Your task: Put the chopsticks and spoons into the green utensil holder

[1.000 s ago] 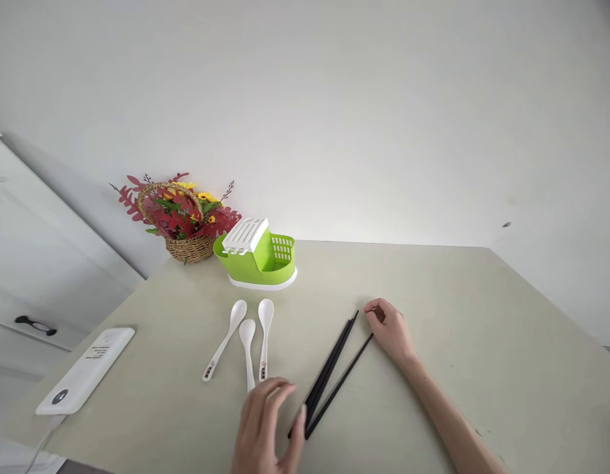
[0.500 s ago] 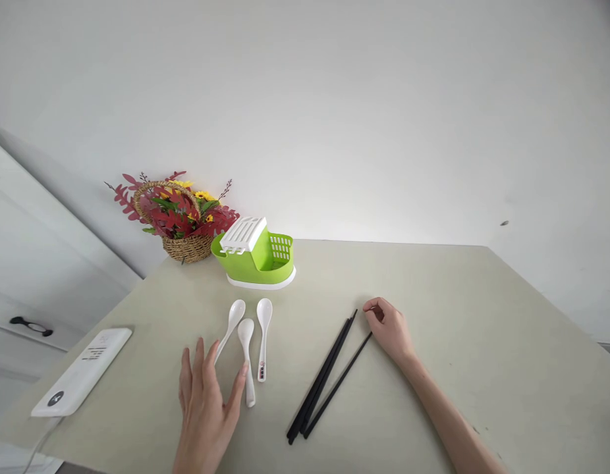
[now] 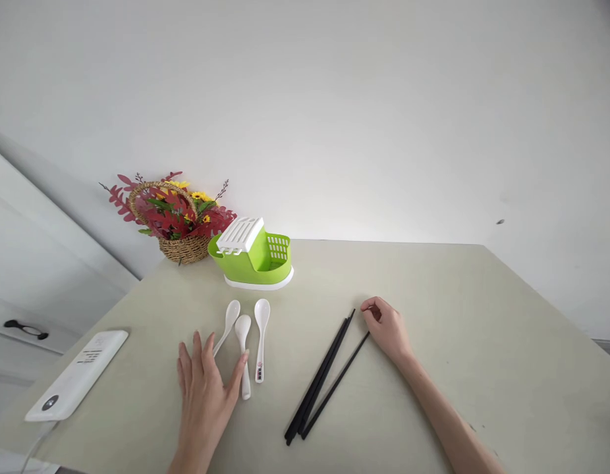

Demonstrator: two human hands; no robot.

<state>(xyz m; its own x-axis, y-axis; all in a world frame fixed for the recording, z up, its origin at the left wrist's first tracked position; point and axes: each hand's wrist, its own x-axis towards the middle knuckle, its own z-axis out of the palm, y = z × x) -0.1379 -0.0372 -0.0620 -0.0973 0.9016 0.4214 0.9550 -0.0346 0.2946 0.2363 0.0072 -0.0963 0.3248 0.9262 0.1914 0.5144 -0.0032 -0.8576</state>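
Three white spoons lie on the table: a left spoon (image 3: 230, 317), a middle spoon (image 3: 242, 327) and a right spoon (image 3: 261, 334) with a small printed mark on its handle. Fingers spread, my left hand (image 3: 202, 388) rests over the left spoon's handle end, which it hides, while its thumb tip meets the middle spoon's handle. Several black chopsticks (image 3: 319, 378) lie slanting in the middle front, one apart from the rest. My right hand (image 3: 387, 328) is closed in a loose curl on the table, beside the upper tip of that separate chopstick (image 3: 337, 383). Nothing shows in its fingers.
A green cutlery holder (image 3: 248, 266) with a white slotted top and white base stands behind the spoons. Behind it is a wicker basket (image 3: 184, 250) of artificial flowers. A white power bank (image 3: 78, 378) with a cable lies at the left edge, near a white cabinet (image 3: 53, 263).
My left hand has shifted slightly forward, its thumb further up the middle spoon, which has moved a little away from me. My right hand stays in place. The view has turned slightly.
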